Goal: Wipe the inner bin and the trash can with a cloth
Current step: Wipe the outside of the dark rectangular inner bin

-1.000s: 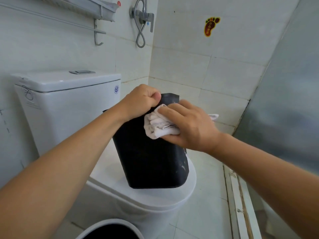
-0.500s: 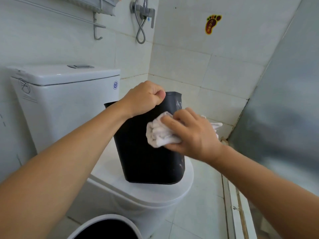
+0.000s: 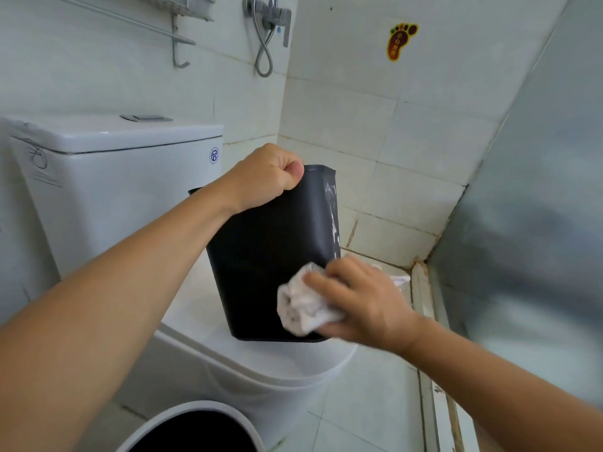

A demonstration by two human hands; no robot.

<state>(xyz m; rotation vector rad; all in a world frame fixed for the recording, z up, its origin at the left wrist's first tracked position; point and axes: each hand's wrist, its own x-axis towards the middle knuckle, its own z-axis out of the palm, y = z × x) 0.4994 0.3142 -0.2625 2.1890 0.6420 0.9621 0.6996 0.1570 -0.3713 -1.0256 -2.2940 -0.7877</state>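
Note:
A black inner bin (image 3: 261, 256) stands upright on the closed toilet lid (image 3: 228, 363). My left hand (image 3: 264, 177) grips its top rim, thumb on the near side. My right hand (image 3: 362, 305) holds a bunched white cloth (image 3: 301, 305) and presses it against the bin's near wall low down, close to the bottom right corner. White smears run along the bin's right edge. The trash can (image 3: 153, 429), white-rimmed and dark inside, shows at the bottom edge of the view.
The white toilet tank (image 3: 114, 177) stands to the left behind the bin. A shower hose and valve (image 3: 267, 34) hang on the tiled wall. A frosted glass partition (image 3: 528, 223) closes off the right side, with its floor rail (image 3: 434, 370) below.
My right hand has slid the cloth down the bin's near wall, from near the rim to near the bottom. My left hand has kept its hold on the rim.

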